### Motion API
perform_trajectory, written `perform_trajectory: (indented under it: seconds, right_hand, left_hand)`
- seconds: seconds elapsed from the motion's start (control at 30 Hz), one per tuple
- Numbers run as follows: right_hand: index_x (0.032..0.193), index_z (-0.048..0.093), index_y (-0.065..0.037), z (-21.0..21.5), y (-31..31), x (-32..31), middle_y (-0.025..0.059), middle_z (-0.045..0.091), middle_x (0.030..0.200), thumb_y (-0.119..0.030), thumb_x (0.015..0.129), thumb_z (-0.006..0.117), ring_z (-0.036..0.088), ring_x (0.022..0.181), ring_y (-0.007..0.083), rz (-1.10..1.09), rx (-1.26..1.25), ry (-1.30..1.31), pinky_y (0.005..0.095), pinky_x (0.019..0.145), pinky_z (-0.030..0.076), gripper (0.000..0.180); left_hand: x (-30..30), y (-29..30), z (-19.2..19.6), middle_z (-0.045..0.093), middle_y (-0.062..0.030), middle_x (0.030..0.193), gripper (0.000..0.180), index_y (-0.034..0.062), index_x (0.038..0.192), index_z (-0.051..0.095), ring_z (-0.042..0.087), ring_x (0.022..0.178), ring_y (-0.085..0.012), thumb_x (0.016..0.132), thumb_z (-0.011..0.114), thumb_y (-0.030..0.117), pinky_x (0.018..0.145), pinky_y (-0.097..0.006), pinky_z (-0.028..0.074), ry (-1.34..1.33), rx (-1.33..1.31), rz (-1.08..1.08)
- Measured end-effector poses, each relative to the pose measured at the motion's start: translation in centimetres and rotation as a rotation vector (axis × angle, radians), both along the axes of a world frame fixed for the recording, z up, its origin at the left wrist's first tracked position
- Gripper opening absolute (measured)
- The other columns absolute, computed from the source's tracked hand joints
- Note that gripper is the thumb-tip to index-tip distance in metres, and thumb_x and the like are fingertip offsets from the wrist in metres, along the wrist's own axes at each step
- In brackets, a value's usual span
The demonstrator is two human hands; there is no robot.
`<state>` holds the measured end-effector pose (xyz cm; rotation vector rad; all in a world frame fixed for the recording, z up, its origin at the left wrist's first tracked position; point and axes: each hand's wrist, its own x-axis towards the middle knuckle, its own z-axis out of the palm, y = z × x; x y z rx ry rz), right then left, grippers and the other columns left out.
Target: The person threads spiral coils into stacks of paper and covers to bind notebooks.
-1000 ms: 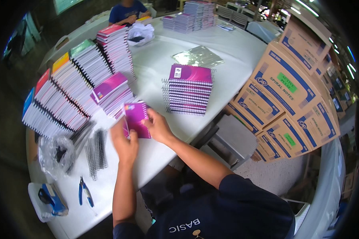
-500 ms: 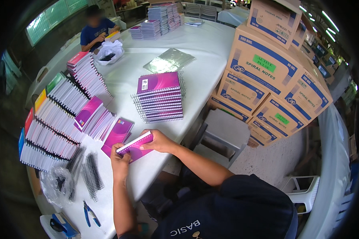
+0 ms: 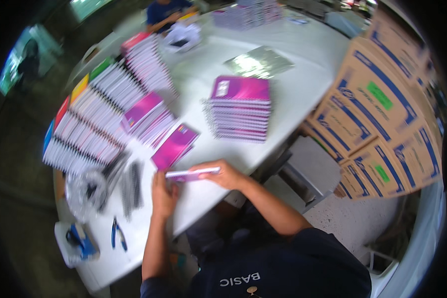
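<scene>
Above the near table edge, a small purple-covered notebook is held between my two hands, its white page edge turned up. My right hand grips its right end. At the left end, my left hand pinches it, thumb toward me; motion blurs the fingers somewhat. Just beyond lies a flat purple notebook, beside a leaning row of purple notebooks. A neat stack of purple notebooks with wire coils sticking out at its sides stands farther right. Loose dark spiral coils lie left of my left hand.
Rows of notebooks with coloured covers fill the table's left. Nearer are a clear plastic bag, blue-handled pliers and a white tray. A grey stool and stacked cartons stand right. A person sits across.
The view has swung, shifting the table's things rightward. The notebook in my hands has turned from slanted with its cover showing to nearly level and edge-up.
</scene>
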<state>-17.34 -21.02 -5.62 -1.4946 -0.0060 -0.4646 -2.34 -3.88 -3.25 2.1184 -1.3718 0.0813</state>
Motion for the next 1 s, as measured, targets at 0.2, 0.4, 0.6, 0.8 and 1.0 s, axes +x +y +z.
perform_trajectory:
  seconds: [0.2,0.4,0.6,0.8,1.0]
  right_hand:
    - [0.115,0.061,0.000,0.2,0.5,0.4,0.0058,0.065,0.108,-0.006,0.088,0.060,0.056,0.099,0.0105,-0.035,0.049,0.042,0.0251,0.089,0.043,0.027]
    - [0.113,0.062,0.001,1.2,0.6,0.1,0.0058,0.065,0.109,0.000,0.086,0.057,0.056,0.100,0.0103,-0.065,0.056,0.126,0.0243,0.090,0.043,0.028]
    - [0.114,0.062,0.001,1.3,0.5,0.1,0.0069,0.064,0.109,-0.001,0.086,0.057,0.056,0.100,0.0106,-0.074,0.028,0.129,0.0241,0.090,0.043,0.028]
    - [0.115,0.061,0.001,1.3,0.6,0.1,0.0069,0.064,0.110,-0.001,0.086,0.057,0.056,0.099,0.0105,-0.111,0.021,0.124,0.0242,0.090,0.043,0.029]
    - [0.116,0.061,0.001,1.0,0.6,0.1,0.0064,0.064,0.110,-0.001,0.087,0.057,0.056,0.097,0.0096,-0.118,0.007,0.126,0.0239,0.089,0.044,0.029]
  left_hand:
    - [8.0,5.1,-1.7,0.056,-0.0170,0.099,0.035,0.0058,0.103,0.052,0.056,0.094,-0.0355,0.082,0.063,0.032,0.077,-0.045,0.047,-0.239,0.348,0.722]
    - [7.5,5.9,2.3,0.063,-0.0111,0.095,0.030,0.0080,0.098,0.061,0.061,0.089,-0.0285,0.080,0.066,0.033,0.074,-0.040,0.048,0.065,0.226,0.725]
    - [8.7,6.9,4.3,0.068,-0.0102,0.090,0.030,0.0076,0.091,0.069,0.064,0.084,-0.0269,0.075,0.070,0.034,0.072,-0.037,0.049,0.227,0.176,0.839]
    - [8.2,6.4,4.2,0.068,-0.0151,0.088,0.027,0.0038,0.090,0.067,0.065,0.082,-0.0307,0.079,0.065,0.028,0.075,-0.038,0.049,0.122,-0.012,0.732]
    - [3.0,3.7,4.5,0.059,-0.0121,0.076,0.021,0.0009,0.102,0.056,0.058,0.076,-0.0228,0.090,0.047,0.015,0.075,-0.034,0.046,0.589,-0.011,-0.037]
